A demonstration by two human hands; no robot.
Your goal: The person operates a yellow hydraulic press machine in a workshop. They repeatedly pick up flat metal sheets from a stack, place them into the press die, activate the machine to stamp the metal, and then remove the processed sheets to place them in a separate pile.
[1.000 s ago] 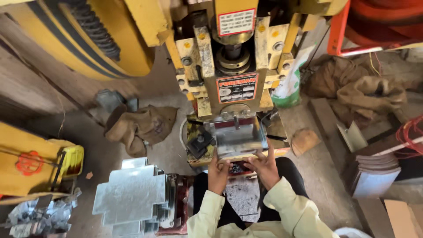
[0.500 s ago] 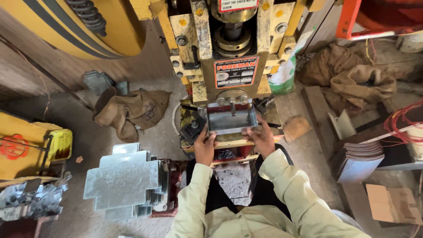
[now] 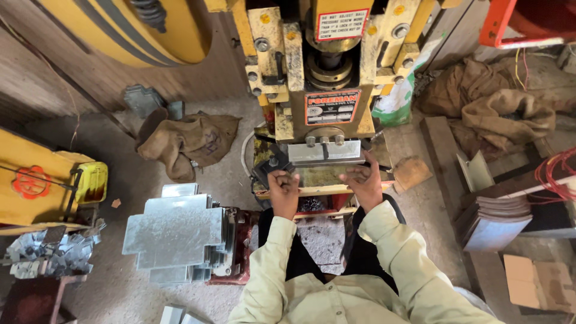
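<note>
At the centre of the frame the person sits facing a tall yellow power press [image 3: 327, 78], both arms in pale cream sleeves reaching up toward its bed. The left hand [image 3: 283, 191] grips the left end of a flat grey sheet-metal blank [image 3: 321, 176] that lies on the press bed just under the grey steel die block [image 3: 326, 152]; its fingers curl over the blank's near edge. The right hand [image 3: 362, 182] grasps the right end of the same blank, thumb side up, fingers bent around the edge. The blank sits level between the two hands, directly below the die block and touching the bed.

At lower left of the frame a stack of cross-shaped galvanised metal sheets [image 3: 174, 234] rests on a red stand. A crumpled brown burlap sack [image 3: 189, 141] lies on the floor left of the press, and a second heap of brown sacking [image 3: 492, 102] fills the upper right. A pile of grey flat plates [image 3: 492, 222] sits at right.
</note>
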